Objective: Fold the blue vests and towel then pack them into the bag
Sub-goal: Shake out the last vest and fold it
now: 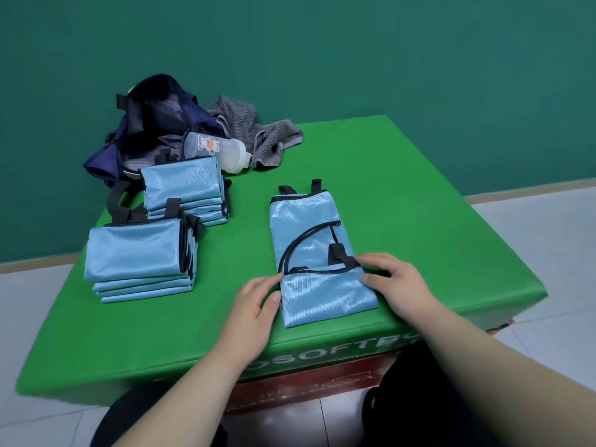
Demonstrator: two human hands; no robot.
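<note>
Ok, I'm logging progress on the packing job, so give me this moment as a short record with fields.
vest in work: blue vest, partly folded, flat on the green table
left hand: touches the vest's left edge
right hand: touches its right edge
folded vests: near stack and far stack, both left of it
towel: grey, crumpled, not yet folded
bag: open, far left of the table
bottle: on its side between bag and towel
</note>
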